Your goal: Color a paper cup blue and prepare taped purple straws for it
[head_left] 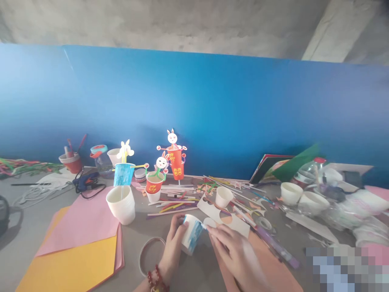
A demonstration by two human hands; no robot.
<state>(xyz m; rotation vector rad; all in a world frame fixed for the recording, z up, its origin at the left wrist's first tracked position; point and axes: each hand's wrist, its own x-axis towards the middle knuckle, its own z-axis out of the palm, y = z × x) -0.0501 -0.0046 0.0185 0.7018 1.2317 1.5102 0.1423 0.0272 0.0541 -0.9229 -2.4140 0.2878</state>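
A white paper cup [192,234], tilted and streaked with blue along one side, is gripped by its left side in my left hand [176,241]. My right hand [232,251] is closed in a pinch on a slim pale stick [204,227], whose tip meets the blue streaks; its exact kind is too small to tell. Behind the hands lies a white card with round holes [209,210]. A stack of white paper cups [121,207] stands to the left, and a blue-painted cup figure [124,174] rises from it on a stick.
Red cup figures with rabbit heads [175,162] stand at the back. Pink sheets [88,223] and a yellow sheet [75,267] lie left, near a glue gun [86,181]. A white ring [144,253] sits by my left wrist. Plastic bags [349,211] crowd the right.
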